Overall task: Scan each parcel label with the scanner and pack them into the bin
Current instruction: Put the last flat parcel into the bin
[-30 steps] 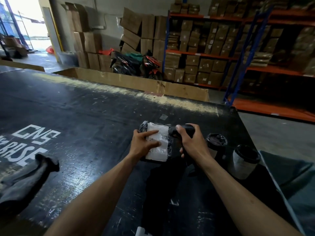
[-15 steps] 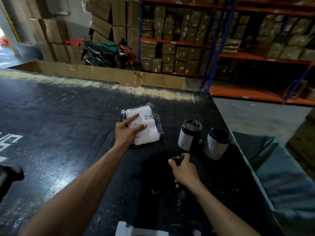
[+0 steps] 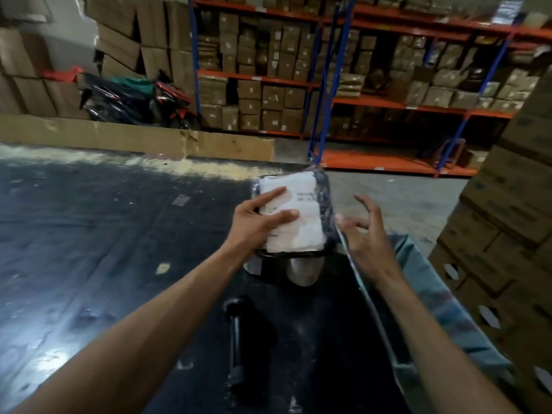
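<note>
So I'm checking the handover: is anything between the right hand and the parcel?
In the head view, nothing: the open right hand sits just beside the parcel, which the left hand holds above the table.

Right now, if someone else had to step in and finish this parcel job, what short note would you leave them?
Left hand: holding the parcel in the air, label side up, fingers across the white label.
Right hand: empty, fingers spread, close beside the parcel's right edge.
Scanner: lying on the black table, near the person, with no hand on it.
Two cups: on the table, partly hidden under the parcel.
Bin: grey-lined, at the table's right edge.
Done: the parcel is picked up; whether it was scanned cannot be told from this view.
Left: drop it into the bin, then handle any other parcels.
</note>
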